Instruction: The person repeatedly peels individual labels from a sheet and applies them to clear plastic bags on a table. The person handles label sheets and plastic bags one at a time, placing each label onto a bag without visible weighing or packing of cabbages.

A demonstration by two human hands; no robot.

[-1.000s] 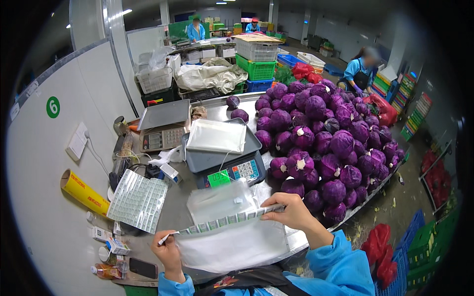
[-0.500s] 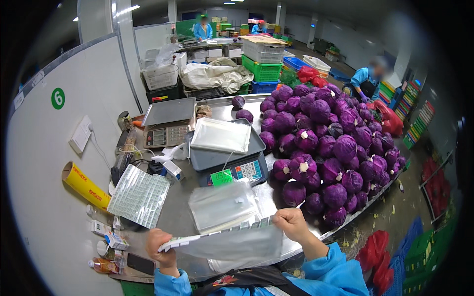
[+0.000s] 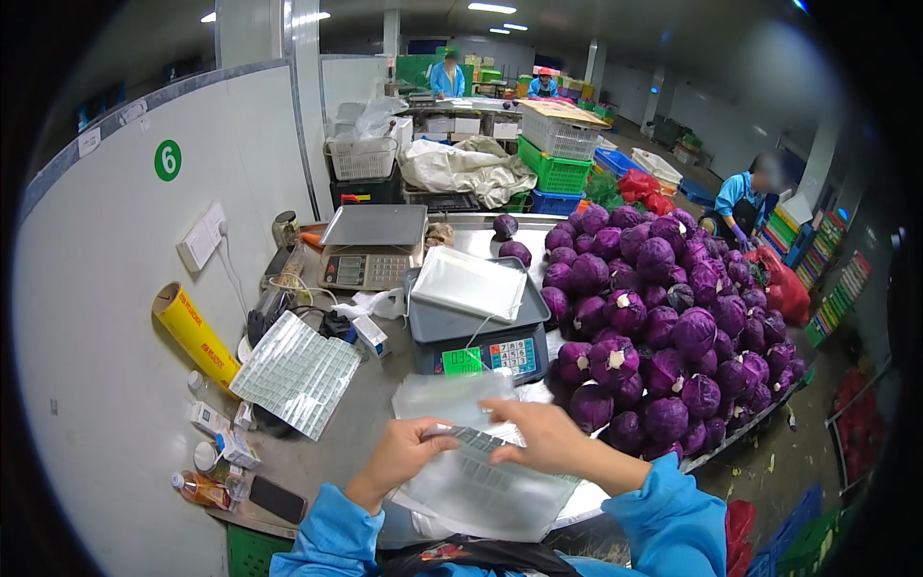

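Note:
My left hand point(image 3: 402, 456) is closed, pinching one end of a label sheet point(image 3: 471, 439) with small grid cells. My right hand point(image 3: 548, 440) is curled over the other end of the same sheet, its fingertips and thumb at the edge. The sheet bends between the hands, above a translucent plastic sheet point(image 3: 519, 500) at the table's near edge. Just beyond the hands lie clear plastic bags point(image 3: 437, 392). A dark scale point(image 3: 423, 337) with a lit green display stands behind them, bearing a stack of clear bags point(image 3: 471, 282).
A large pile of purple cabbages point(image 3: 663, 327) covers the right of the metal table. At left lie another label sheet point(image 3: 298, 377), a yellow tube point(image 3: 195, 337), a phone point(image 3: 278, 499) and a bottle point(image 3: 202, 489). A second scale point(image 3: 373, 245) stands farther back. A co-worker point(image 3: 742, 200) bends beyond the pile.
My hands have come closer together, and the label sheet that was stretched between them is now bent. My right hand has turned over it. The whole view has shifted, moving the scene rightward and slightly down.

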